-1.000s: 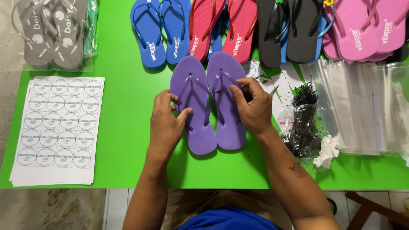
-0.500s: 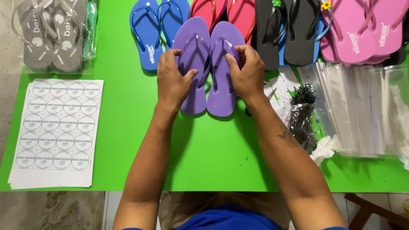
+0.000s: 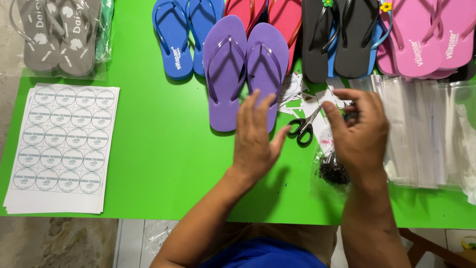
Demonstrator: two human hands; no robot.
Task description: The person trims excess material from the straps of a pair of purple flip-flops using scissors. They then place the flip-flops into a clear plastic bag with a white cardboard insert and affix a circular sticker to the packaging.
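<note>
The purple pair (image 3: pixel 246 69) lies lined up on the table (image 3: pixel 148 164), unbagged; left hand (image 3: pixel 255 136) spread and empty, right hand (image 3: pixel 359 131) loosely open over the scissors (image 3: pixel 302 128).

Both hands hover open: left hand (image 3: pixel 255 136) over purple flip-flops (image 3: pixel 245 64), right hand (image 3: pixel 359 131) near scissors (image 3: pixel 302 129).

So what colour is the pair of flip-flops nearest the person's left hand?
Purple, soles and straps alike: the flip-flops lie side by side just beyond the left hand, clearest in the head view.

Green table (image 3: pixel 148 164), grey tiled floor (image 3: pixel 54 243)
</note>
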